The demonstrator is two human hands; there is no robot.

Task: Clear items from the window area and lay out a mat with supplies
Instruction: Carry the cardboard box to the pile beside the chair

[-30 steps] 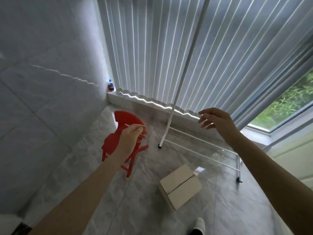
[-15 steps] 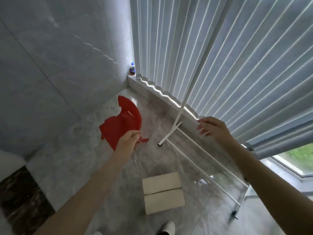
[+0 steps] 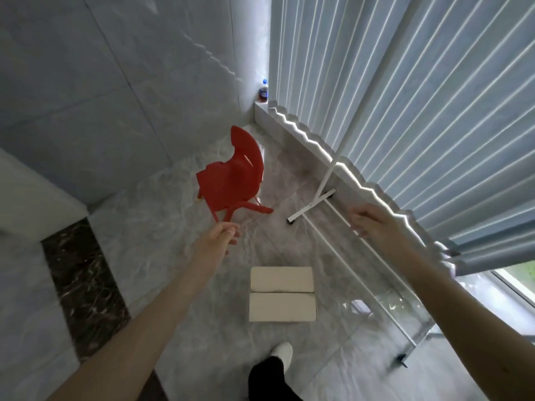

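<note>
Two bare arms reach forward over a grey marbled floor [image 3: 162, 215] in the head view, in a corner where a tiled wall meets a window hung with pale vertical blinds [image 3: 405, 96].

The left hand [image 3: 220, 237] is extended toward a red plastic chair [image 3: 231, 183], its fingers curled loosely together just below one chair leg; whether the fingertips actually touch or pinch the leg cannot be told. The chair appears tilted, its backrest toward the corner and its legs splayed toward the camera.

The right hand [image 3: 373, 224] is held out with fingers loosely bent and parted, gripping nothing, over the thin rails of a white metal rack [image 3: 315, 198] whose base stands on the floor alongside the window ledge [image 3: 278, 123]. The rack's upright pole rises in front of the blinds.

A closed cardboard box [image 3: 282, 293] sits on the floor between the arms, near the person's white-slippered foot [image 3: 282, 353]. A small bottle with a blue cap [image 3: 263, 92] stands on the far end of the ledge, in the corner beside the blinds. At lower right the blinds are drawn aside, exposing a strip of window glass [image 3: 518, 276] with greenery beyond.
</note>
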